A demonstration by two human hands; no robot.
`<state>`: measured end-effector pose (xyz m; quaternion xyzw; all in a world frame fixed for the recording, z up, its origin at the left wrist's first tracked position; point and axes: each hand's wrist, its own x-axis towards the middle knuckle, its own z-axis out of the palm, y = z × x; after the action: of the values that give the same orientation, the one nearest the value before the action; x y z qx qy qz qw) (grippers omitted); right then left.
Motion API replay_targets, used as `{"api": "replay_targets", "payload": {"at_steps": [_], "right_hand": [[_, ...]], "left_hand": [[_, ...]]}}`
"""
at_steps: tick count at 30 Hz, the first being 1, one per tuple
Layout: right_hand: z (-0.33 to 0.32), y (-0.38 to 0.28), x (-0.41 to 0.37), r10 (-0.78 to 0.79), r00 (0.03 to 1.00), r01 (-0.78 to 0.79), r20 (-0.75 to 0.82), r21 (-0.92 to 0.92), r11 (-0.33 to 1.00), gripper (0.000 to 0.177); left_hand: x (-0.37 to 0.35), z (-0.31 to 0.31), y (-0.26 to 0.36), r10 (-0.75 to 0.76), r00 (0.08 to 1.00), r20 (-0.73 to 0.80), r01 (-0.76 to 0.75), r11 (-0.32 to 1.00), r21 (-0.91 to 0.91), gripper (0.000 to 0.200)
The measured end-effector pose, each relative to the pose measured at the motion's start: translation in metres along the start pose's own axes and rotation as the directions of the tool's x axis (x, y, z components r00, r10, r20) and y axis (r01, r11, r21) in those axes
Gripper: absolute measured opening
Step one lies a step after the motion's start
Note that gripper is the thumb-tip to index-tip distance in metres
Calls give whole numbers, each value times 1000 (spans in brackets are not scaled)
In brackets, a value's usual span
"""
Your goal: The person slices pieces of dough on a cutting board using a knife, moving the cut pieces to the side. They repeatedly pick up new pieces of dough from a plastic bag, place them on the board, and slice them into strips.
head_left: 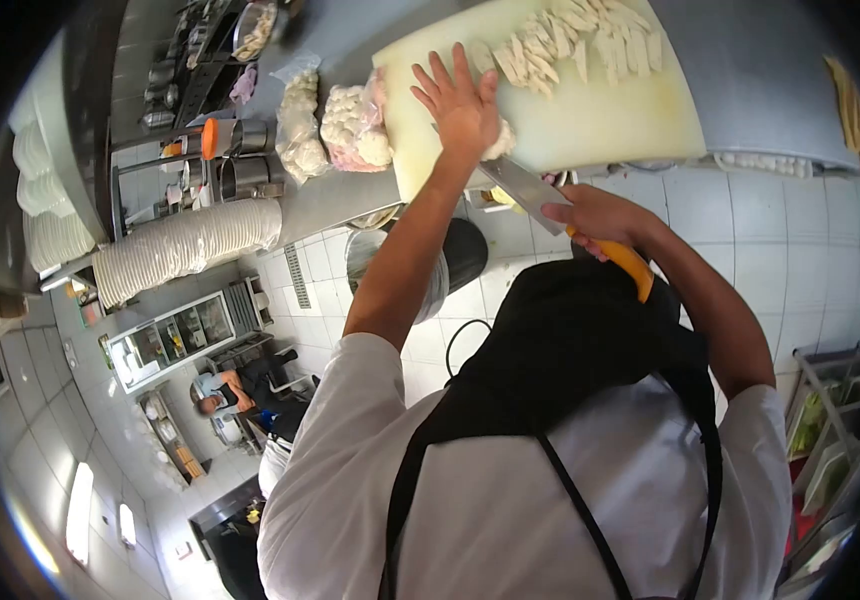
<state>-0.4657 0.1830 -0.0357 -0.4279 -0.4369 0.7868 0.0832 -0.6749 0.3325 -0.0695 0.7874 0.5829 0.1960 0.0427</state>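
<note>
Head, knife (525, 188) in right grip (595, 215), beside white lump (500, 140)

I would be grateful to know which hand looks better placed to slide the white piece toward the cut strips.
Left, probably. The left hand lies flat on the white piece on the cutting board, fingers spread, near the cut strips. The right hand is closed around the yellow-handled knife.

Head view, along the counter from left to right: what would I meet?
stack of white dishes → clear bag of white pieces → second bag → left hand, flat on the cutting board → knife → right hand, its grip on the yellow handle.
</note>
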Motion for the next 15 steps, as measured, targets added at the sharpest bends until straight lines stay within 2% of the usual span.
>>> {"api": "replay_targets", "payload": {"at_steps": [2, 7, 11, 12, 15], "right_hand": [[-4, -4, -3, -26, 1000, 26, 7, -61, 998, 33], [-14, 1, -31, 81, 996, -75, 30, -159, 984, 31], [-15, -10, -82, 225, 970, -241, -94, -235, 942, 28], [-18, -8, -97, 231, 965, -252, -123, -201, 947, 26], [-27, -7, -132, 245, 939, -278, -239, -112, 954, 23]], "left_hand": [[2, 0, 0, 4, 1000, -29, -4, 1000, 15, 72], [-1, 0, 3, -5, 998, -59, 6, 1000, 21, 69], [-1, -6, 7, -62, 998, 0, 62, 998, 12, 74], [-1, -7, 9, -78, 997, -20, 79, 996, 37, 75], [-6, -22, 5, -36, 994, -102, 24, 992, -121, 78]]}}
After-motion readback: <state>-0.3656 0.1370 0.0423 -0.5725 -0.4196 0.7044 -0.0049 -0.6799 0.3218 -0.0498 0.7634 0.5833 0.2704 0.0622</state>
